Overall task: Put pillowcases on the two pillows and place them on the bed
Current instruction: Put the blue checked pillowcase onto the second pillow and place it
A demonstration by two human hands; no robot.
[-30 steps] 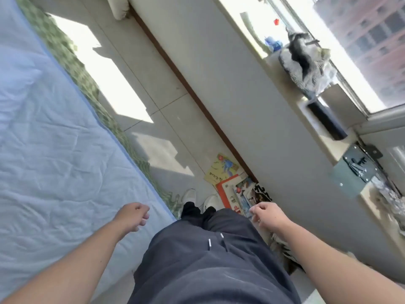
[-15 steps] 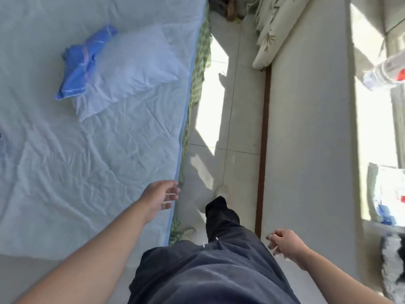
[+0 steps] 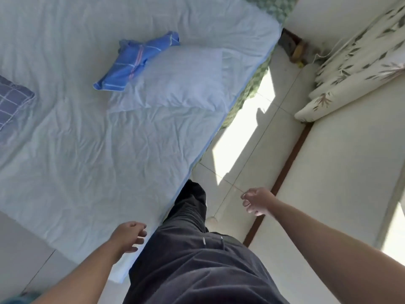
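- I see both hands empty: the left hand [image 3: 129, 236] hangs with loosely curled fingers just over the near edge of the bed [image 3: 72, 163], and the right hand [image 3: 255, 201] hangs the same way above the floor, holding nothing.
- A bare pale pillow [image 3: 182, 81] lies on the bed near its right edge, well ahead of the hands.
- A folded bright blue pillowcase [image 3: 134, 62] rests against the pillow's far left corner, touching it.
- A checked blue piece [image 3: 13, 104] shows at the left edge of the view; I cannot tell whether it is the second pillow or its case.
- My judgement: the step is reaching for the blue pillowcase. I would shake it open, find the mouth, then feed a pillow corner in first.
- The sheet is pale blue and wrinkled, so the pillow may drag it.
- Beside the bed runs a tiled floor [image 3: 245, 137] with sun patches, a pale wall [image 3: 341, 172] and a leaf-printed cushion [image 3: 355, 62].
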